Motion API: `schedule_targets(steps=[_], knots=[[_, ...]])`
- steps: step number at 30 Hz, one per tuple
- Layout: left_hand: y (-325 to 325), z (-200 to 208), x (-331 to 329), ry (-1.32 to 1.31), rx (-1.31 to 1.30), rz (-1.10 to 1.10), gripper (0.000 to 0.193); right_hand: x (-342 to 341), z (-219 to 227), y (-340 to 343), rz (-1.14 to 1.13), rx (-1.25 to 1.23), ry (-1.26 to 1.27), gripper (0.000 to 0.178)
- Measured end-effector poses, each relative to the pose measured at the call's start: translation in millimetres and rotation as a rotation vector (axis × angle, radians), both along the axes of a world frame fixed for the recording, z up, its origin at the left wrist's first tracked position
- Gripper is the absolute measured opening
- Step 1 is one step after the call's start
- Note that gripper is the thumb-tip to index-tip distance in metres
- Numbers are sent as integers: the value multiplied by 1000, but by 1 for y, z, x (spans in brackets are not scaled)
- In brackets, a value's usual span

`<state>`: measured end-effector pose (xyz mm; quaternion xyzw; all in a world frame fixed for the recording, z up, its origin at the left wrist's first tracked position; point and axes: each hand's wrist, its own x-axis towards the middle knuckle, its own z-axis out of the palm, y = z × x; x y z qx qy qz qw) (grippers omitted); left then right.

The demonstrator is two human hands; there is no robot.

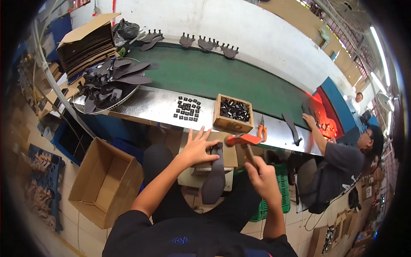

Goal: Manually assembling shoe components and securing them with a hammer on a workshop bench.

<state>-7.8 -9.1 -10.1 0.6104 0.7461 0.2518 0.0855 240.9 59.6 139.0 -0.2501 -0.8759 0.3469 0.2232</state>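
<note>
My left hand (195,150) pins the strap end of a dark shoe sole (212,182) between thumb and forefinger, the other fingers spread. Its rounded end points toward me, over my lap. A hammer (245,139) with an orange-red head is in my right hand (264,180), which is closed around the wooden handle. The hammer head hovers just right of the sole's far end, above a brown board (230,155) on a small pale stand (188,180). Whether the head touches anything cannot be told.
Beyond my hands, a metal ledge (150,100) holds small black squares (187,109), a wooden box (233,124) of dark pieces and orange-handled pliers (262,132). A wire basket (81,109) of soles stands left. Behind runs a green conveyor (205,70). A co-worker (342,160) reaches toward it at right.
</note>
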Motion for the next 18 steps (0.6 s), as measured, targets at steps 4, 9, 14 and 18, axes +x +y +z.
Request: schedule_targets(steps=[4, 9, 14, 18], knots=[[-11, 11, 8, 73, 165, -67, 34, 2, 5, 8, -82, 49, 15, 25], [-47, 46, 39, -341, 364, -290, 26, -14, -16, 31, -68, 77, 97, 30], [-91, 116, 63, -915, 215, -267, 32, -30, -68, 45, 149, 515, -149, 37], [-100, 135, 68, -1005, 168, -245, 34, -34, -94, 46, 186, 645, -275, 42]])
